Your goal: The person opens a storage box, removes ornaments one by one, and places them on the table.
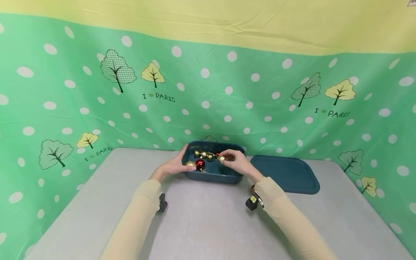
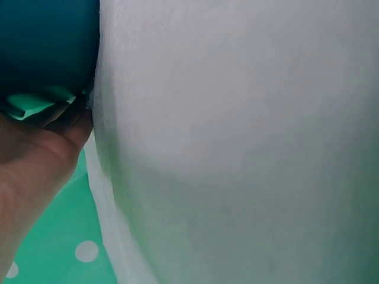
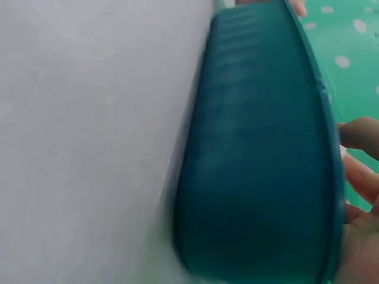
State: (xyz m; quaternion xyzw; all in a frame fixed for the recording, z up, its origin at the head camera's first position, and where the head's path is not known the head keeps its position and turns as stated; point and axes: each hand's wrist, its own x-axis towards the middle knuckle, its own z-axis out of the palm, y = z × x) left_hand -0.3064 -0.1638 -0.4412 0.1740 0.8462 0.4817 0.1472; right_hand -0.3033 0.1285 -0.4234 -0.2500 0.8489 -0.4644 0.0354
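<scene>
1. Hands: L. hand [image 1: 173, 166] gripped L. end of box [image 1: 212, 177], prob. to steady it; R. hand [image 1: 238, 162] pinched small gold ball [image 1: 221, 158] above box, R. of centre.
2. Other gold balls [image 1: 196, 153] + red ball [image 1: 200, 163] lay in box, mostly L.; walls prob. kept them from rolling off.
3. Box sat on bench [image 1: 201, 220] near dotted cloth [image 1: 195, 92]; lid [image 1: 287, 174] lay to its R., prob. aside for access.
</scene>
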